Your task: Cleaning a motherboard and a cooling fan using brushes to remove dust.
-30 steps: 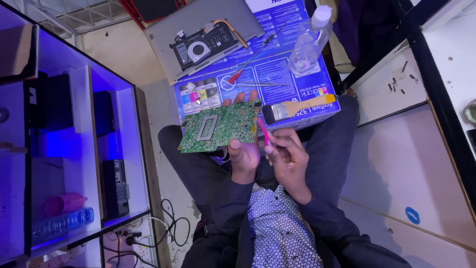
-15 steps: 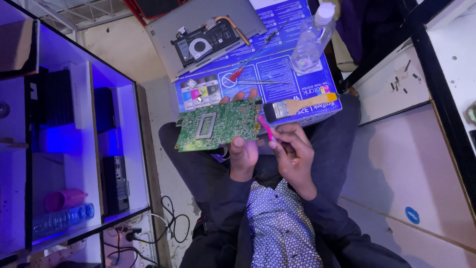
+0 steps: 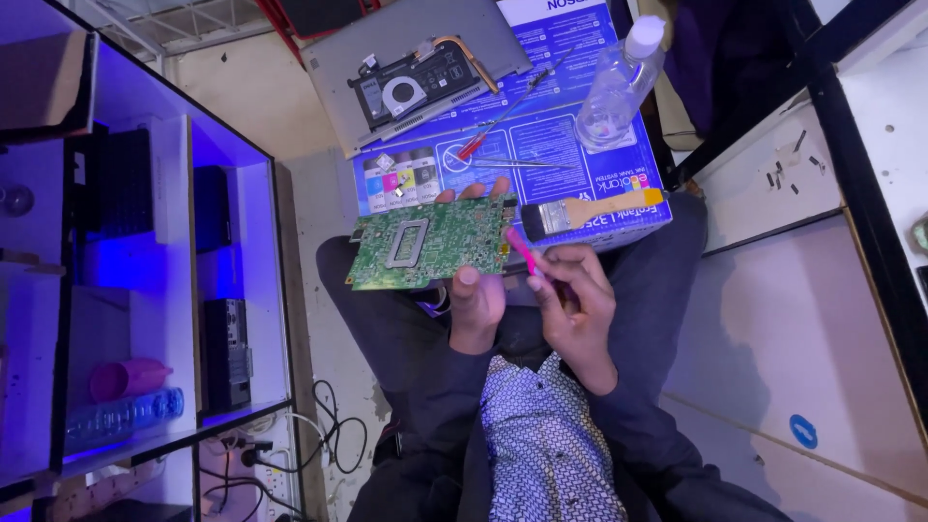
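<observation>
A thin pink tool [image 3: 522, 253] is pinched in the right hand [image 3: 577, 300], its tip at the right edge of the green circuit board [image 3: 430, 242], which is clasped by the left hand [image 3: 476, 295] just below the blue box [image 3: 541, 145]. Edge work appears underway; steady pressure is called for next.

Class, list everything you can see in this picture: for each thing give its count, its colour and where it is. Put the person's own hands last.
circuit board: one, green, held over the lap
pink tool: one, pink, slim, at the board's right edge
paintbrush: one, yellow handle, dark bristles, on the blue box
blue box: one, blue, printed, lying ahead of the knees
clear bottle: one, clear with white cap, on the box
red-handled screwdriver: one, on the box
opened laptop base: one, grey, fan showing, beyond the box
pink cup: one, on the blue-lit shelf
left hand: one, grips the circuit board's lower edge
right hand: one, holds the pink tool
</observation>
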